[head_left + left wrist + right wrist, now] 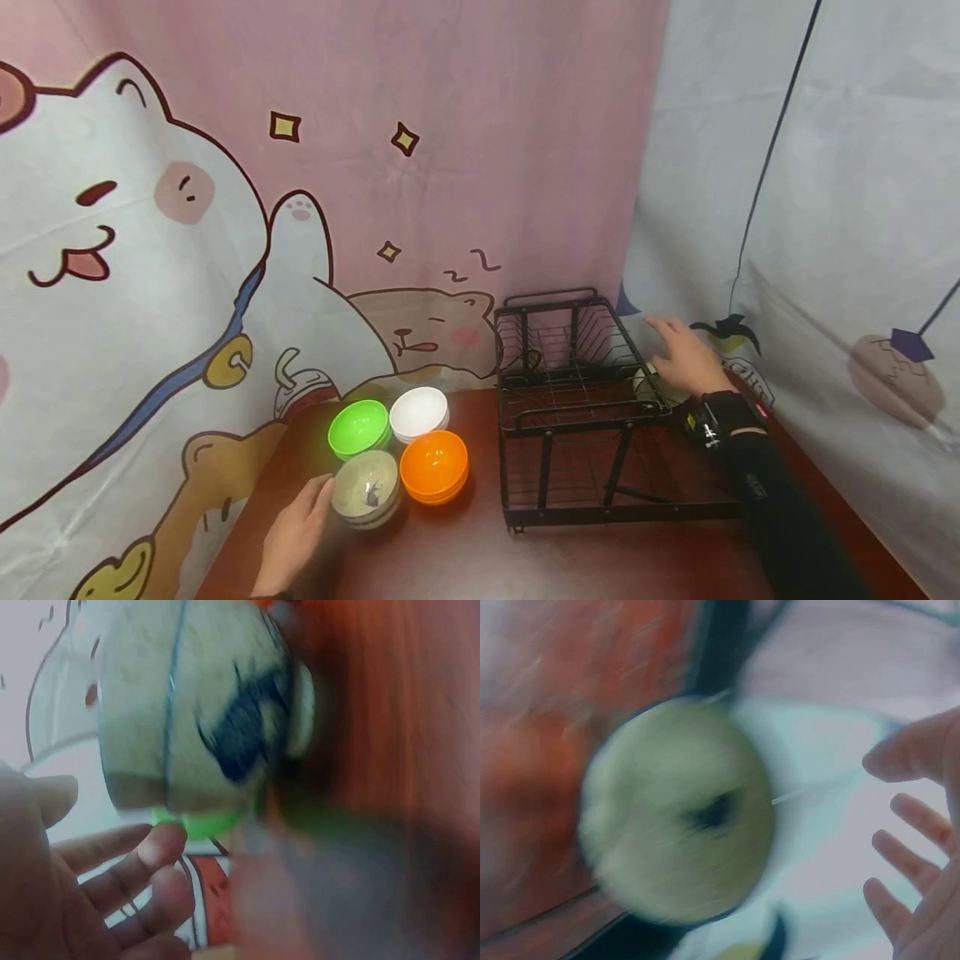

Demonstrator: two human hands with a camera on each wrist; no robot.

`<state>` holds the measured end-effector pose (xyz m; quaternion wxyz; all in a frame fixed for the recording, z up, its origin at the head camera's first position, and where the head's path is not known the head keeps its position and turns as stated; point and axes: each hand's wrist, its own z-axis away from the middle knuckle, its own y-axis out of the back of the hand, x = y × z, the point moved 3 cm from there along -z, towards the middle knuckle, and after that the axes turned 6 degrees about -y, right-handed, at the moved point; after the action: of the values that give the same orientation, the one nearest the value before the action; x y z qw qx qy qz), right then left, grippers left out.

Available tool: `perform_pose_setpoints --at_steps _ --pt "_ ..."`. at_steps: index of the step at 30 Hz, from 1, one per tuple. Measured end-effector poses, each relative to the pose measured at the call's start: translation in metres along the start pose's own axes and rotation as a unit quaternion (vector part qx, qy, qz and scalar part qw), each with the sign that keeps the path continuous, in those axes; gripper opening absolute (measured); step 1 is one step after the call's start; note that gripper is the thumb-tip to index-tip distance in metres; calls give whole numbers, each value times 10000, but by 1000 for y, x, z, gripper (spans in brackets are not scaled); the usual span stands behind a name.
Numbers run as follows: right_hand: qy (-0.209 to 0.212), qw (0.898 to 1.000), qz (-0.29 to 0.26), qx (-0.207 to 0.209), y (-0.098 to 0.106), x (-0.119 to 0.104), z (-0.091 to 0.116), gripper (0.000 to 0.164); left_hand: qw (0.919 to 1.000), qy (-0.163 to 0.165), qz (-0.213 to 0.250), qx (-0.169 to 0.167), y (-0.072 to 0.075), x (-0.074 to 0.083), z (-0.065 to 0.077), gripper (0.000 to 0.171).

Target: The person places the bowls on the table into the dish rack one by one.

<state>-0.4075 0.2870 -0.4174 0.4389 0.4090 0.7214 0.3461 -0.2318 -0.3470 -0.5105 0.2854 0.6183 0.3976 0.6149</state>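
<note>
Beige bowls (366, 483) with a dark blue motif stand stacked at the front left of the bowl group. My left hand (298, 525) is at their left side, its fingertips right at the rim. In the left wrist view the thumb stands apart from the bowl (202, 712) and the fingers are loosely bent. My right hand (684, 360) hovers over the right side of the black rack, fingers spread and holding nothing. Below it another beige bowl (675, 817) is seen from above, blurred, with a dark motif inside; in the head view the rack and hand partly hide it.
Green bowls (360, 427), white bowls (420, 412) and orange bowls (435, 467) stand in stacks close together. The two-tier black wire rack (525, 517) occupies the right half of the brown table (450, 575). Printed curtains (465, 167) hang behind.
</note>
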Motion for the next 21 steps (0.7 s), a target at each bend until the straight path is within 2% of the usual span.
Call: perform_pose_setpoints --at_steps 5,10,15,21 --pt "43 9951 -902 410 46 -44 -10 65 9995 -61 -294 111 -5 13 -9 61" --pt "21 9844 -1720 381 75 -82 -14 66 9985 56 -491 237 -6 14 -15 44" --pt "3 9699 -2433 47 86 -101 -11 65 9976 100 -607 327 -5 15 -19 37" --pt "-121 9661 -2570 -194 84 -98 -6 65 9965 -35 -713 429 -8 15 -20 26"
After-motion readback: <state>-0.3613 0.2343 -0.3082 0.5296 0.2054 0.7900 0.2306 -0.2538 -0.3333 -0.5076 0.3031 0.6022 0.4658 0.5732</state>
